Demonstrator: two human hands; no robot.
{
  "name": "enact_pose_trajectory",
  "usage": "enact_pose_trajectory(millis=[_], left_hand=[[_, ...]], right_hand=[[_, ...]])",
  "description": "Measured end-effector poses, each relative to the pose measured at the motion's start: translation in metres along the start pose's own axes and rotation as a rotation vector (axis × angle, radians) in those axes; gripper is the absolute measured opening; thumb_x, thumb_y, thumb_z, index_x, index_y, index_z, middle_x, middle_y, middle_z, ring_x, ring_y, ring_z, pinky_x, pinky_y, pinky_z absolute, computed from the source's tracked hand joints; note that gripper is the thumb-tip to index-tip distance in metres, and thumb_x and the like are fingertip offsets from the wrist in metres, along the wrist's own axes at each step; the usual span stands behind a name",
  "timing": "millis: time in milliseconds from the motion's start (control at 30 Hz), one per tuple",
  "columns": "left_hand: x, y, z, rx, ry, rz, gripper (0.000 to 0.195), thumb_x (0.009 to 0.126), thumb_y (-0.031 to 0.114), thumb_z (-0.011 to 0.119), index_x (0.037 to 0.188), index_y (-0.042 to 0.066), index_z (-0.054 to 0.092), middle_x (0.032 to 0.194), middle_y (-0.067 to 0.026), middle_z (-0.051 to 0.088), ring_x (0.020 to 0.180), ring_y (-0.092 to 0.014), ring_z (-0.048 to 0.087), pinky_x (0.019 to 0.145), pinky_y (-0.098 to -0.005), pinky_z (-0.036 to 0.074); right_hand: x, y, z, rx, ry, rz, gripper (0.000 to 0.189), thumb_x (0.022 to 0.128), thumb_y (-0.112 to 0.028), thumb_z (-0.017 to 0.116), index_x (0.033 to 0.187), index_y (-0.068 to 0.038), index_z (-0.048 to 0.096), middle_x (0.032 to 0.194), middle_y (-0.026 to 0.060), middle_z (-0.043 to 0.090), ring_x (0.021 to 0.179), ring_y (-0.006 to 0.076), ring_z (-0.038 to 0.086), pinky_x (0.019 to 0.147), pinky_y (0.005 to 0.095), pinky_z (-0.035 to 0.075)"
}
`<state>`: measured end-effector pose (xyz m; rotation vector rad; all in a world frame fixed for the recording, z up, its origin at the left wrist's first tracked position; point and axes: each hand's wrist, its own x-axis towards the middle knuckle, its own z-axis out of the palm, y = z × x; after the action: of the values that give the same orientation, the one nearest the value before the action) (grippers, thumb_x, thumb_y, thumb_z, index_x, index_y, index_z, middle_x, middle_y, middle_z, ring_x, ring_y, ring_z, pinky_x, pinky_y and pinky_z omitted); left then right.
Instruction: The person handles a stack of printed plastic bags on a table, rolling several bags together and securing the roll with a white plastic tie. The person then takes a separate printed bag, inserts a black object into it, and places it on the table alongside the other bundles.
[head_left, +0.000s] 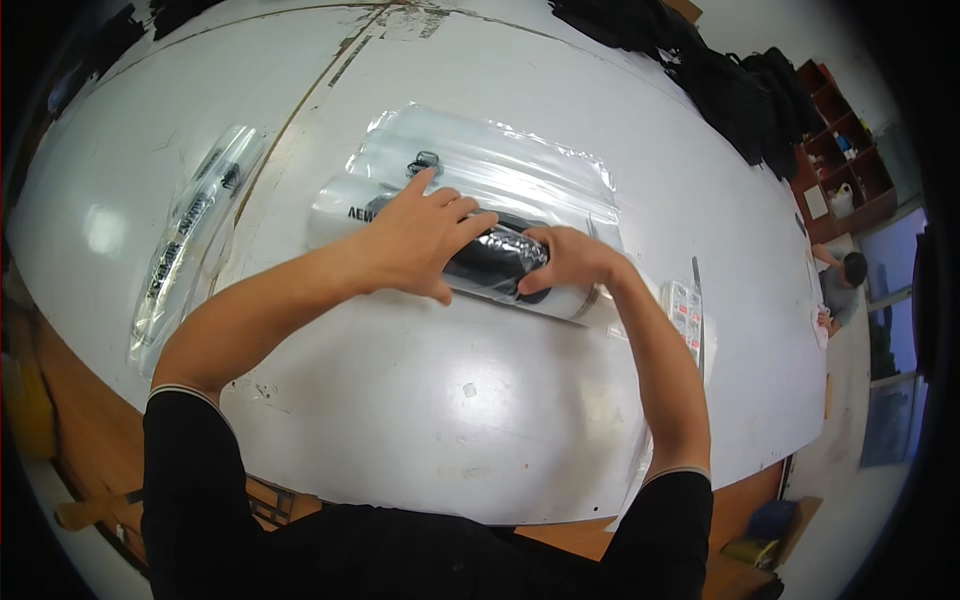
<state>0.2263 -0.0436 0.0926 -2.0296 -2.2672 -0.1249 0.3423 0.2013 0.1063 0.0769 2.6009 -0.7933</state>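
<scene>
In front of me a black rolled bundle in clear plastic (495, 264) lies on a clear plastic bag (517, 176) with dark print. My right hand (574, 259) grips the bundle's right end, thumb on the near side and fingers over the top. Spread across its left part is my left hand (420, 236), palm down, with the thumb apart on the near side and the index finger reaching onto the plastic. The left end of the bundle is hidden beneath this hand. A whitish plastic roll shows along the near edge, partly covered.
A long clear plastic package with dark print (191, 225) lies left on the white table (450, 420). A dark metal strip (698, 300) and a printed packet (681, 311) are at right. Black cloth (727, 90) is heaped at far right, near a compartment shelf (851, 161) and another person (840, 292).
</scene>
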Motion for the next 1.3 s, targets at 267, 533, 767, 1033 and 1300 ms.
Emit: enact_pose_trajectory(millis=[267,533,767,1033,1300], left_hand=[[0.036,-0.035,0.023,-0.196,-0.066,-0.07,0.09,0.059,0.017,0.083,0.142,0.01,0.047,0.111,-0.0109,0.063,0.106,-0.031,0.06,0.088,-0.0428,0.047],[0.094,-0.089,0.027,-0.617,-0.501,-0.079,0.091,0.055,0.024,0.086,0.137,0.006,0.052,0.114,-0.0132,0.069,0.102,-0.029,0.067,0.083,-0.0366,0.052],[0.1,-0.09,0.022,-0.912,-0.695,-0.219,0.085,0.053,0.02,0.09,0.129,0.0,0.057,0.111,-0.0133,0.069,0.1,-0.023,0.066,0.083,-0.0329,0.053],[0.036,-0.036,0.015,-0.974,-0.789,-0.186,0.078,0.061,0.027,0.088,0.126,-0.003,0.057,0.111,-0.014,0.068,0.103,-0.023,0.065,0.088,-0.032,0.051],[-0.04,0.091,-0.028,-0.138,-0.152,-0.081,0.105,0.062,0.042,0.091,0.147,0.009,0.04,0.142,-0.0222,0.046,0.133,-0.034,0.044,0.104,-0.0579,0.036]], right_hand=[[0.005,-0.009,-0.013,-0.354,0.488,0.012,0.08,0.064,-0.034,0.091,0.13,-0.002,0.058,0.127,0.0189,0.064,0.117,0.036,0.061,0.1,0.0416,0.049],[0.008,-0.007,0.055,-0.653,0.839,-0.171,0.092,0.061,-0.035,0.092,0.138,-0.01,0.048,0.128,0.0148,0.058,0.118,0.0332,0.055,0.098,0.0485,0.042],[0.023,0.002,0.017,-0.407,0.411,-0.102,0.088,0.06,-0.035,0.09,0.134,-0.009,0.051,0.103,0.0146,0.068,0.1,0.0338,0.064,0.089,0.043,0.049],[-0.023,-0.022,0.045,-0.308,0.201,-0.198,0.082,0.059,-0.033,0.089,0.129,-0.007,0.056,0.101,0.0158,0.068,0.096,0.0355,0.065,0.083,0.0423,0.052],[-0.028,-0.027,0.045,-0.202,-0.005,-0.11,0.085,0.058,-0.036,0.088,0.131,-0.006,0.057,0.111,0.0145,0.07,0.102,0.0324,0.067,0.087,0.04,0.053]])
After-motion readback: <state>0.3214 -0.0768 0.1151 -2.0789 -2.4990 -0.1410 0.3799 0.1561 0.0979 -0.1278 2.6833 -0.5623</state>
